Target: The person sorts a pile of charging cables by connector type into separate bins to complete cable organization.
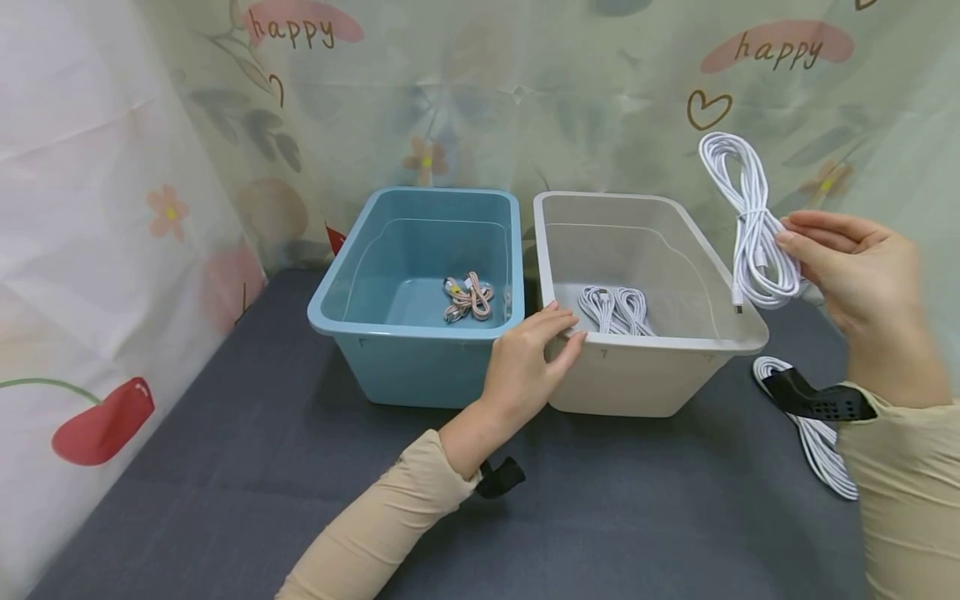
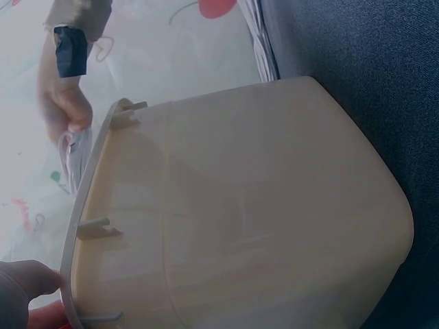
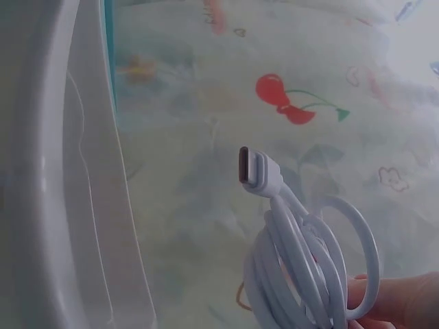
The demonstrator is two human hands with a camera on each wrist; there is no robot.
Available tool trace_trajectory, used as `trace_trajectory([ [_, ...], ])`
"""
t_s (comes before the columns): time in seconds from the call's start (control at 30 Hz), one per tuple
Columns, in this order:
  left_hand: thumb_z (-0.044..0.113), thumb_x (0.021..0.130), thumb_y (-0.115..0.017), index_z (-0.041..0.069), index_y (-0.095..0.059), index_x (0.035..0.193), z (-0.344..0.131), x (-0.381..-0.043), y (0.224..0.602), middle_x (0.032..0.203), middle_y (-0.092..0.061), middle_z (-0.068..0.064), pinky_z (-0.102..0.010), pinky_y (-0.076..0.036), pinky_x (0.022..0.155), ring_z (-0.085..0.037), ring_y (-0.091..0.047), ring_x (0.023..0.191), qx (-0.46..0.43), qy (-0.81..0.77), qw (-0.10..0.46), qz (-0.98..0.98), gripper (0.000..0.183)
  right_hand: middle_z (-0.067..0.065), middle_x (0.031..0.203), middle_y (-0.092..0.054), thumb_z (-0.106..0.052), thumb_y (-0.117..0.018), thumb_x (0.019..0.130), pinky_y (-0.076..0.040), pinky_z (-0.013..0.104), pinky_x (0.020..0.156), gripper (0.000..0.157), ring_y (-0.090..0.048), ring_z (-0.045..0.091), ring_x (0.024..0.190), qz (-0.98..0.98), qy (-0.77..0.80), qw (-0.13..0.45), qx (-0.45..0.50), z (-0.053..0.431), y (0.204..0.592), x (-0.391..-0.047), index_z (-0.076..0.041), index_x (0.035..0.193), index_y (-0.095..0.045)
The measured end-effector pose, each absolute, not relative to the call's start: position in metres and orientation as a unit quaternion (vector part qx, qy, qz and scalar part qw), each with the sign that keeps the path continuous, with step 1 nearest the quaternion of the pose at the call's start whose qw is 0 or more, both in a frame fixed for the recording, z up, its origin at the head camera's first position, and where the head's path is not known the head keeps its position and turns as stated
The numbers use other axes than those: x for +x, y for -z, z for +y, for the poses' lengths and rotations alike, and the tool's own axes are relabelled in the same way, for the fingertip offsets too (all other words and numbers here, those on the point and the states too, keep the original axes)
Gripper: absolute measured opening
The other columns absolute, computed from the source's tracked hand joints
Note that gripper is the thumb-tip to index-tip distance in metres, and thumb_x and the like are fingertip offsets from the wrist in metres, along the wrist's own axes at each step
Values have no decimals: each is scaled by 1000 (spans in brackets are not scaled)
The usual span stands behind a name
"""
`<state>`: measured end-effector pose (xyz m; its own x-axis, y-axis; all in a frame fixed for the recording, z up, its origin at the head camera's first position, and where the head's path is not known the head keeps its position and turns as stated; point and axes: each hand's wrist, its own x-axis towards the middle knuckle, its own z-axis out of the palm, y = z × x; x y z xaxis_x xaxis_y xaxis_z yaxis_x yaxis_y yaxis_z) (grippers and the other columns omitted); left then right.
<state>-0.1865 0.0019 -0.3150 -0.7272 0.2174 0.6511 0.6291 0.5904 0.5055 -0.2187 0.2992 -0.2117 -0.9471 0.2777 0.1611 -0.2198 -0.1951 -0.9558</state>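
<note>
A coiled white charging cable (image 1: 752, 221) hangs in my right hand (image 1: 873, 271), pinched between thumb and fingers above the right rim of the beige bin (image 1: 637, 379). Its USB-C plug (image 3: 259, 171) shows close up in the right wrist view. With thumb and fingers, my left hand (image 1: 528, 358) grips the beige bin's near rim at its left corner; in the left wrist view the thumb (image 2: 34, 277) lies against that rim. Inside the beige bin lie white coiled cables (image 1: 615, 311).
To the left stands a blue bin (image 1: 420, 367) holding brownish-pink coiled cables (image 1: 468, 297). Another white coiled cable (image 1: 817, 450) lies on the dark tablecloth (image 1: 225, 483) beside the right forearm, partly hidden by it. A printed curtain (image 1: 517, 92) hangs behind the bins.
</note>
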Motion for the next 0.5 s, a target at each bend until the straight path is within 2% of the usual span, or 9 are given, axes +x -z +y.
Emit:
trace_trajectory([
  [0.5, 20, 89, -63, 7, -70, 107, 2, -187, 315, 113, -70, -5, -28, -49, 98, -16, -57, 121, -253, 374, 273, -850, 23, -3, 71, -73, 5, -77, 69, -55, 17, 55, 20, -69, 6, 67, -644, -759, 100, -8, 272, 205, -242, -11, 81, -75],
])
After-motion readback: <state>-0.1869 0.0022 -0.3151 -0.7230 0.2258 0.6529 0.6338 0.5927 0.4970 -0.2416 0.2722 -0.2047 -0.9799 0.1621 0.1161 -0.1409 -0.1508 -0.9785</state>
